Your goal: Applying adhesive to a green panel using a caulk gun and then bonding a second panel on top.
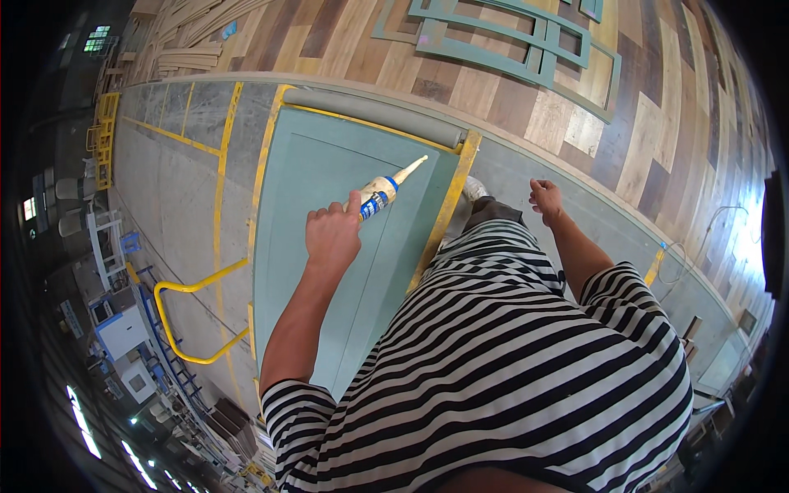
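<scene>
My left hand (333,234) is closed around a sealant cartridge (380,197) with a blue and white label. Its long cream nozzle (411,168) points up and to the right, over a grey-green door panel (329,177). The panel has a recessed centre and lies flat inside a yellow-edged frame (448,205). Away from the panel, on the right of my body, my right hand (546,199) hangs with loosely curled fingers somewhat apart. Nothing shows in it.
Along the frame's far edge runs a grey roller (378,117). Green door frames (493,49) lie stacked on wood planking (460,82) beyond. A yellow tubular handle (164,316) juts out at the left. My shoe (474,189) is beside the frame.
</scene>
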`<state>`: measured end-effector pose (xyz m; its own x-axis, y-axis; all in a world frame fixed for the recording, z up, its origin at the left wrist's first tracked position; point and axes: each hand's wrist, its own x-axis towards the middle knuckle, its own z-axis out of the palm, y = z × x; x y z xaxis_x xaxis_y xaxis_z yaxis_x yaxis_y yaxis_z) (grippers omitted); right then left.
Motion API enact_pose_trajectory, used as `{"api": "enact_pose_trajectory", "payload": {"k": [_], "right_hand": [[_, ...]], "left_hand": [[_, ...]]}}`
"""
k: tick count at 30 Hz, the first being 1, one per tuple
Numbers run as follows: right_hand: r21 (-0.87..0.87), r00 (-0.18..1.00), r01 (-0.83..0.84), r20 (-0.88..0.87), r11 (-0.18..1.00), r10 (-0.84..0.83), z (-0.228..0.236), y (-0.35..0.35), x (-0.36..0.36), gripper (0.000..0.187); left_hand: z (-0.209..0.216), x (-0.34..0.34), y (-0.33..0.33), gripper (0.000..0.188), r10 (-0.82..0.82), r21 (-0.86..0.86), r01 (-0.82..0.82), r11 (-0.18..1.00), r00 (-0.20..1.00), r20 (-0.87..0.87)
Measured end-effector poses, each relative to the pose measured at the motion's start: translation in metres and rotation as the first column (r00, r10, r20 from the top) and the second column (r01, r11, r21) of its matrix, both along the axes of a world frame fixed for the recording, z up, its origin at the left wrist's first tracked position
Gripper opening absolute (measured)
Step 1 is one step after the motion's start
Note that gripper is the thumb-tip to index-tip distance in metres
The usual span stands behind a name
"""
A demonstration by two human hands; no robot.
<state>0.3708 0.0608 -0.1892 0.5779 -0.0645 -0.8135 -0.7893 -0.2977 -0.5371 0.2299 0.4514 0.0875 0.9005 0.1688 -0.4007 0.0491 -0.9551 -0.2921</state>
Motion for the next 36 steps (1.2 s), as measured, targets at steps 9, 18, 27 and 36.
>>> {"api": "enact_pose_trajectory", "payload": {"k": [9,18,27,36], "right_hand": [[-0.033,1.000,-0.019,-0.008,0.999,0.019,0.002,-0.004,-0.002,0.036],[-0.023,0.999,-0.053,0.008,0.998,0.053,0.009,0.003,0.005,0.036],[-0.031,0.998,-0.057,0.007,0.998,0.057,0.005,-0.006,0.008,0.037],[-0.007,0.995,-0.098,0.010,0.995,0.098,0.007,0.005,0.011,0.037]], "left_hand": [[0.003,-0.016,0.017,0.067,0.072,0.033,-0.071,0.997,0.997,-0.025],[-0.008,-0.014,0.029,0.067,0.161,0.028,-0.162,0.986,0.986,0.037],[-0.012,-0.019,0.044,0.066,0.276,0.011,-0.277,0.961,0.960,0.044],[-0.009,-0.025,0.067,0.060,0.357,0.052,-0.359,0.932,0.933,0.042]]}}
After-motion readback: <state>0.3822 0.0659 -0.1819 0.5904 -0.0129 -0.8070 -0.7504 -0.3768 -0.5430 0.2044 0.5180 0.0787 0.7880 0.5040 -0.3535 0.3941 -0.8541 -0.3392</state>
